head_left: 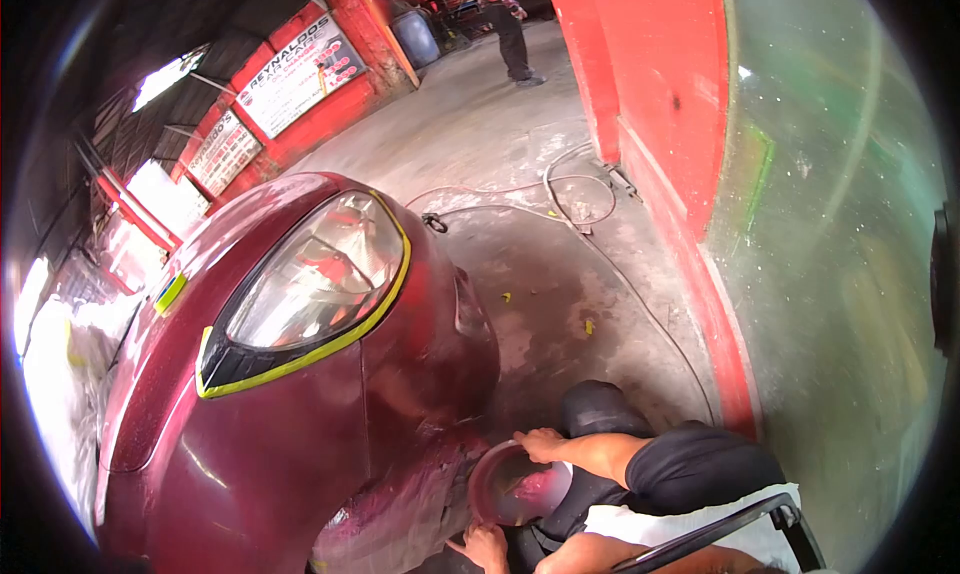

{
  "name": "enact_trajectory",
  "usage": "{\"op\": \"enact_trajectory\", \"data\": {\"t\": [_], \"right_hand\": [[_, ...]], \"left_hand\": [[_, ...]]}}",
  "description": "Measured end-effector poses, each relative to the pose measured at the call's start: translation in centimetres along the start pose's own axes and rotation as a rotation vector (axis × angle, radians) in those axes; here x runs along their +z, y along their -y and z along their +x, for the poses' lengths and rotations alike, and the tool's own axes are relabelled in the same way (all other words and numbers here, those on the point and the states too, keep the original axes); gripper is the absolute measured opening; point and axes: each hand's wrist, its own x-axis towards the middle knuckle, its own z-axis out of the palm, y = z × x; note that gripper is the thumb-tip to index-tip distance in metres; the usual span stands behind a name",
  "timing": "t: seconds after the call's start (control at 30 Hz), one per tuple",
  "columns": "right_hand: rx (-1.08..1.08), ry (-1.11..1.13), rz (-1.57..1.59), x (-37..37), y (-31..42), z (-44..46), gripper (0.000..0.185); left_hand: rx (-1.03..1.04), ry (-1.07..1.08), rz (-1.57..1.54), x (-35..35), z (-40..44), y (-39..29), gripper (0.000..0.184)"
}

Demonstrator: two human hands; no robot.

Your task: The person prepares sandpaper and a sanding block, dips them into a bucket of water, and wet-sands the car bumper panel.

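Observation:
A round maroon tub (pixel 484 482) with a pink patch inside is in front of my body, close to the car's bumper. My right hand (pixel 541 445) grips its far rim, fingers bent over the edge. At its near rim is my left hand (pixel 486 548), with one finger pointing out toward the car; its grip is partly hidden. Beside the tub, the lower bumper (pixel 400 504) looks dull and patchy, with pink smears. The maroon car's headlight (pixel 315 269) is edged with yellow-green masking tape (pixel 300 366).
A hose (pixel 640 299) snakes across the concrete floor (pixel 530 254) along a red wall (pixel 665 84). Scraps of yellow tape (pixel 589 327) lie there. At the back stand another person (pixel 507 29) and a blue drum (pixel 415 39). Plastic sheeting (pixel 70 374) hangs at the left.

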Motion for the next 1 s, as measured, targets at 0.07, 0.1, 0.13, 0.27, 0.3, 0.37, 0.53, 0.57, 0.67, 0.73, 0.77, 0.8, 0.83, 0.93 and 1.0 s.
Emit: {"op": "enact_trajectory", "data": {"t": [0.07, 0.1, 0.13, 0.27, 0.3, 0.37, 0.53, 0.57, 0.67, 0.73, 0.77, 0.8, 0.83, 0.93, 1.0], "right_hand": [[0.01, 0.034, 0.035, 0.3, -0.1, 0.2, 0.049], [0.007, 0.018, -0.001, 0.4, -0.3, 0.5, 0.048], [0.002, 0.004, -0.036, 0.8, -0.4, 0.7, 0.046], [-0.018, -0.04, -0.062, 1.1, -0.5, 0.9, 0.037], [-0.055, -0.001, -0.103, 1.3, -0.5, 1.2, 0.037], [-0.021, -0.035, -0.119, 1.6, -0.7, 1.8, 0.035], [-0.054, -0.044, -0.266, 2.5, -0.9, 2.3, 0.037], [-0.077, -0.088, -0.254, 2.8, -1.2, 2.7, 0.038], [-0.023, -0.082, -0.281, 2.8, -0.7, 2.6, 0.04], [-0.001, -0.094, -0.289, 1.7, -0.9, 2.4, 0.041], [-0.008, -0.105, -0.283, 1.7, -0.6, 2.2, 0.04], [-0.023, -0.111, -0.268, 2.5, -0.3, 2.3, 0.039], [-0.021, -0.099, -0.256, 3.2, -0.1, 2.1, 0.039], [0.0, -0.103, -0.252, 2.3, 0.1, 2.3, 0.037], [0.001, -0.088, -0.203, 1.6, 0.5, 1.9, 0.036]], "left_hand": [[0.04, -0.128, -0.021, -0.3, 0.0, -0.3, 0.02], [0.027, -0.129, -0.022, -0.5, 0.1, -0.4, 0.02], [0.024, -0.1, -0.001, -0.6, 0.1, -0.4, 0.02], [0.011, -0.165, 0.027, 0.4, 0.2, -0.1, 0.022], [-0.054, -0.161, 0.013, 0.1, -0.1, -0.2, 0.022], [-0.005, -0.131, 0.066, -1.2, 0.1, -0.5, 0.022], [-0.069, -0.062, -0.046, -3.1, -0.2, -0.9, 0.027], [-0.077, -0.062, -0.1, -3.8, -0.2, -0.8, 0.033], [-0.122, -0.032, -0.138, -3.4, -0.2, -0.9, 0.042], [-0.123, -0.081, -0.217, -3.3, -0.3, -0.8, 0.033], [-0.12, -0.074, -0.221, -2.8, -0.3, -0.9, 0.033], [-0.117, -0.112, -0.196, -2.6, 0.0, -0.8, 0.029], [-0.112, -0.144, -0.165, -2.6, -0.4, -0.6, 0.026], [-0.086, -0.152, -0.185, -3.7, 0.0, -0.8, 0.022], [-0.091, -0.177, -0.202, -3.3, -0.1, -0.7, 0.022]]}}
